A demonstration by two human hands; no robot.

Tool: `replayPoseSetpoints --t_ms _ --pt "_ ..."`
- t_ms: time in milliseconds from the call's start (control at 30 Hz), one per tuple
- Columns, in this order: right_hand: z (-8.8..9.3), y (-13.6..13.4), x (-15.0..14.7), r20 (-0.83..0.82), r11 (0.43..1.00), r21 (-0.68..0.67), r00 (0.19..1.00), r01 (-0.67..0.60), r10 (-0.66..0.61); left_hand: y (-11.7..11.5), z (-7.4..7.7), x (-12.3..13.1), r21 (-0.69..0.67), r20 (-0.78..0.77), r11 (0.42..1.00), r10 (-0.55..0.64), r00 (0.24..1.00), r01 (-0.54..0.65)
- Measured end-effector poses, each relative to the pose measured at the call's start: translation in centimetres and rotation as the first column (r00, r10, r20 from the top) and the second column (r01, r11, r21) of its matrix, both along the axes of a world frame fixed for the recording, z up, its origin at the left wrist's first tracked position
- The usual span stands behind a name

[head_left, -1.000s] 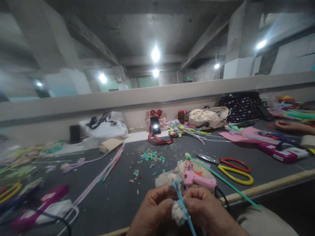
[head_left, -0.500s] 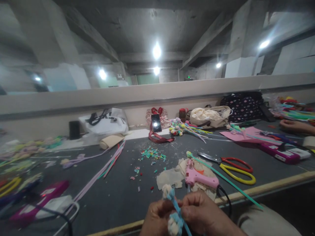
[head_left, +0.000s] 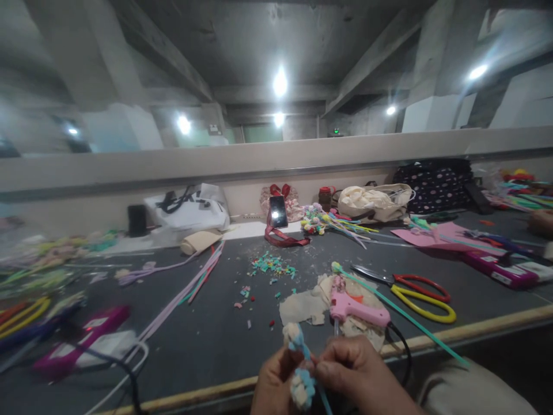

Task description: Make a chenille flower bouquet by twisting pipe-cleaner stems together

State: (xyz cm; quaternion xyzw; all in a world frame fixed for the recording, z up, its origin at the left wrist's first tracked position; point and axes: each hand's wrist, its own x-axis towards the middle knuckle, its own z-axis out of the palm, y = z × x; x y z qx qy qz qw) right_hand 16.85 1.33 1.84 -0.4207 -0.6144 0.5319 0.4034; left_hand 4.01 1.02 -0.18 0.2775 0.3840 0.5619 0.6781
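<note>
Low at the bottom edge, my left hand (head_left: 273,383) and my right hand (head_left: 356,374) are both pinched on a blue and cream pipe-cleaner flower (head_left: 299,366) held between them. Its fuzzy top sticks up above my fingers and a blue stem runs down out of view. Just beyond my hands a pink glue gun (head_left: 356,308) lies on cream paper scraps (head_left: 302,307), its black cord looping to the right.
Red and yellow scissors (head_left: 417,294) and a green stem (head_left: 397,311) lie right of the gun. Coloured cuttings (head_left: 272,266), a phone (head_left: 277,212), bags (head_left: 190,210), finished flowers (head_left: 322,222) and another person's hand (head_left: 542,222) are farther back. A purple glue gun (head_left: 78,346) lies left.
My hands have sunk lower and drifted slightly right in view, still working the flower. The other person's hand at far right has withdrawn toward the edge.
</note>
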Motion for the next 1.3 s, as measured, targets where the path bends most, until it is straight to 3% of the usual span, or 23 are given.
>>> replayPoseSetpoints --t_ms 100,233,400,500,633,800,900,1000,1100,1200,1300 --pt "0.6 -0.3 0.1 0.166 0.977 0.211 0.984 0.032 -0.068 -0.1 -0.3 0.1 -0.007 0.008 1.000 0.012 1.000 -0.012" --pt "0.8 -0.9 0.2 0.356 0.901 0.433 0.922 -0.020 -0.150 -0.1 -0.1 0.0 -0.010 0.003 0.999 0.045 0.999 -0.045" --pt "0.0 -1.0 0.1 0.398 0.791 0.605 0.894 -0.085 -0.209 -0.1 0.0 0.1 -0.049 0.006 0.995 0.091 0.996 -0.090" --pt "-0.3 -0.8 -0.1 0.333 0.853 0.522 0.916 0.018 -0.223 0.0 -0.2 0.0 -0.080 0.025 0.994 0.071 0.997 -0.068" --pt "-0.1 -0.4 -0.1 0.141 0.962 0.233 0.974 0.140 -0.176 0.3 -0.3 0.1 -0.129 0.025 0.991 0.033 0.999 -0.030" --pt "0.1 0.1 0.3 -0.118 0.997 -0.075 0.993 0.000 -0.008 0.0 -0.5 0.3 -0.086 0.039 0.995 -0.040 0.998 0.043" --pt "-0.1 0.1 0.3 -0.158 0.994 -0.098 0.987 -0.052 0.036 -0.3 -0.3 0.4 -0.035 -0.002 0.997 -0.063 0.998 0.063" --pt "-0.2 0.0 0.1 -0.078 1.000 0.012 0.997 0.001 0.000 -0.4 0.2 0.3 0.032 -0.034 0.999 -0.005 0.999 0.006" --pt "-0.1 -0.4 -0.1 0.093 0.968 0.213 0.983 0.133 -0.156 -0.3 0.4 0.3 0.045 0.003 0.997 0.068 0.998 -0.068" --pt "0.1 -0.9 -0.1 0.265 0.891 0.438 0.930 0.120 -0.256 -0.1 0.1 0.5 0.005 0.074 0.994 0.112 0.991 -0.113" --pt "-0.1 -1.1 0.3 0.373 0.755 0.654 0.886 -0.040 -0.276 0.1 0.0 0.8 -0.034 0.161 0.992 0.124 0.979 -0.120"
